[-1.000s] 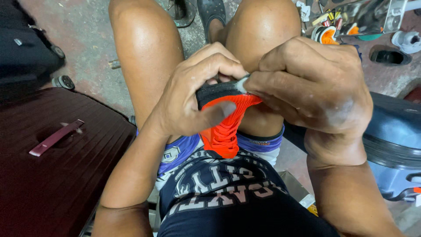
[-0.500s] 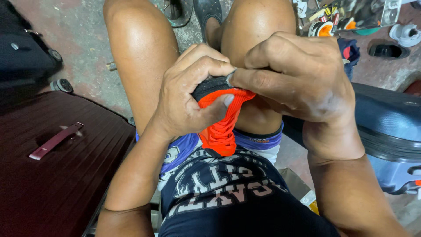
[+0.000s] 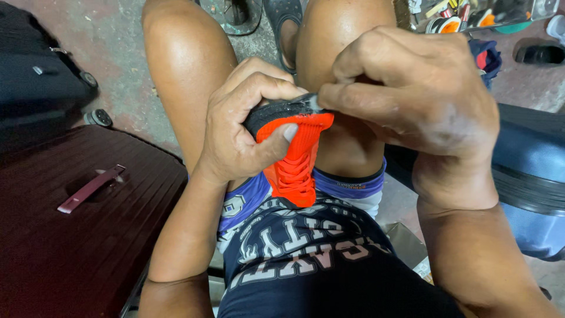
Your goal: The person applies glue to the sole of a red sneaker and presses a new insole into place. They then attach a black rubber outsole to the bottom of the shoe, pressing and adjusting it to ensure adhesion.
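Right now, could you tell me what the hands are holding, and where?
An orange shoe: left hand grips its heel end, right hand pinches the black collar edge.

left hand (image 3: 241, 132) curled tight with thumb pressed flat, right hand (image 3: 418, 94) pinching at fingertips, both forearms angled in over bare knees

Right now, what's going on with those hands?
Left hand grips orange shoe. Right hand pinches its black edge. Nothing in the way.
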